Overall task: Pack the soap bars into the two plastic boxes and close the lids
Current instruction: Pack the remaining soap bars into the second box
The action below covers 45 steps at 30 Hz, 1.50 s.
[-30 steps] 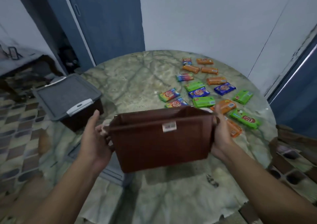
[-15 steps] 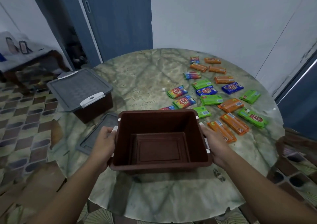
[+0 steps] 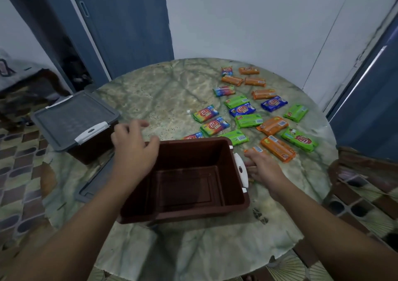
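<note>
An open brown box (image 3: 189, 181) sits empty near the desk's (image 3: 155, 100) front edge. Both hands, left (image 3: 133, 149) and right (image 3: 263, 168), hover beside it with fingers spread, grasping nothing. Wrapped soap bars (image 3: 247, 120) lie scattered toward the right edge, and a lidded second box (image 3: 75, 119) stands at the left edge.

Open brown box (image 3: 187, 186) upright; soap bars (image 3: 247, 120) scattered beyond; second box (image 3: 75, 121) lidded

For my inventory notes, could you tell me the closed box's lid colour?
Grey, with a white latch; the closed box's lid shows in the head view.
</note>
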### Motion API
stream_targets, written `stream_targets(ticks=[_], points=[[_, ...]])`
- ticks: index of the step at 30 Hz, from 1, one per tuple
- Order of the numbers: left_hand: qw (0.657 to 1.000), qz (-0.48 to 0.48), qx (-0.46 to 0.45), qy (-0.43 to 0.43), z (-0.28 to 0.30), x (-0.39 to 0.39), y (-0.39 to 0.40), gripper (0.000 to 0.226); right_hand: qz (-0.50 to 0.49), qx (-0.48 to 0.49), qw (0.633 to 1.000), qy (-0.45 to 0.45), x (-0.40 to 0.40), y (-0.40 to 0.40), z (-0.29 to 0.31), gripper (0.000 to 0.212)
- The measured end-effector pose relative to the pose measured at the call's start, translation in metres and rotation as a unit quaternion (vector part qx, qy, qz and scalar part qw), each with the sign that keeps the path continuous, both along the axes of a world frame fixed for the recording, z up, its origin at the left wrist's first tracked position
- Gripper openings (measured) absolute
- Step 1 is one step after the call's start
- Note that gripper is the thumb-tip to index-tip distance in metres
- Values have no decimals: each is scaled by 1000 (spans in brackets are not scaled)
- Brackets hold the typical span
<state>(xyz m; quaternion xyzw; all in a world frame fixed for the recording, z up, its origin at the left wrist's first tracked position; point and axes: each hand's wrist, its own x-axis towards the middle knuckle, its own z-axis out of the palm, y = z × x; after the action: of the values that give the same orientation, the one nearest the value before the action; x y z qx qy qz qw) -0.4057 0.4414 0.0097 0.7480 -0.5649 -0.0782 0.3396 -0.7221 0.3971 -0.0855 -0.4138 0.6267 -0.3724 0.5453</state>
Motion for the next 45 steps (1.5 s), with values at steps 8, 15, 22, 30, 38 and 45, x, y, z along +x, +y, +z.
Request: stream_targets(ticks=[8,15,22,30,38,45], points=[[936,-315,76,-138,0,-156,-87,10,52,-88,955,279,-58,-42,-23,12],[827,-369,281,-317,-31,-242,-115,26,242,-82,854,454,-86,-63,-43,36],[706,-351,417,-452,-67,-260,-120,75,270,-66,835,475,-90,-65,-42,51],[731,-357,389,-432,-83,-258,-126,91,246,-81,834,488,-88,-60,-41,82],[900,-296,266,-179,-70,-244,-133,76,162,-54,887,429,-94,-58,-28,75],[958,-152,74,231,-22,-244,-129,58,16,-100,949,298,-62,-61,5,91]])
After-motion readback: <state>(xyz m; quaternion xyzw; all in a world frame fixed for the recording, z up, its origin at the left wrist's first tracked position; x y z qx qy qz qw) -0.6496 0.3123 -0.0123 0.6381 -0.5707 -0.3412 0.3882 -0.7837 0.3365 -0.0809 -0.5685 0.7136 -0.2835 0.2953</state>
